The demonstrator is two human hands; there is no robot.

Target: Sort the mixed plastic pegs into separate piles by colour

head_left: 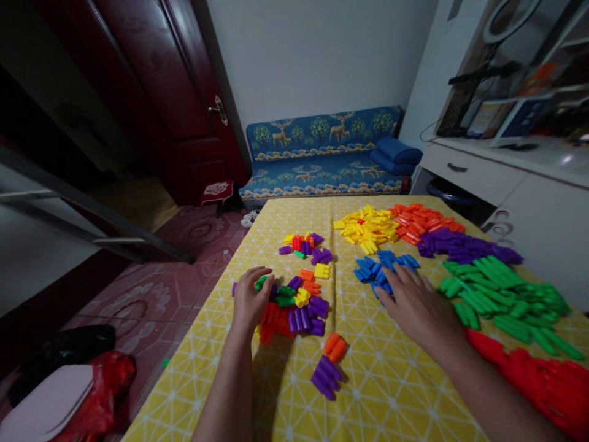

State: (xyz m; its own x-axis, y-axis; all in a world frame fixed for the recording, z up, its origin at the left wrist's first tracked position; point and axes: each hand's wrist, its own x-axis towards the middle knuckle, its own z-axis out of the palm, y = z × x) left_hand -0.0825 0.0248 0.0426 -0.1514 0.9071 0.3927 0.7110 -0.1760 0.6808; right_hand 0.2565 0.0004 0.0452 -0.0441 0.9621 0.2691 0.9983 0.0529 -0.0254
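Note:
My left hand (251, 298) curls at the left side of a mixed group of bullet-shaped plastic building blocks, its thumb and fingers closed around a green block (261, 283). A purple bit shows behind that hand; its other fingertips are hidden. Beside it lie joined purple blocks (300, 320), red blocks (276, 319) and a yellow block (302, 298). My right hand (411, 301) rests over the pile of blue blocks (368, 269) with its fingers stretched out and apart. Nearer to me lies an orange block (335, 347) against several purple ones (326, 377).
Piles of yellow blocks (365, 226), orange blocks (426, 222), purple blocks (469, 247), green blocks (510, 294) and red blocks (538, 380) line the right of the yellow-clothed table (381, 393). A small mixed cluster (304, 244) lies farther back. A blue sofa (322, 156) stands beyond.

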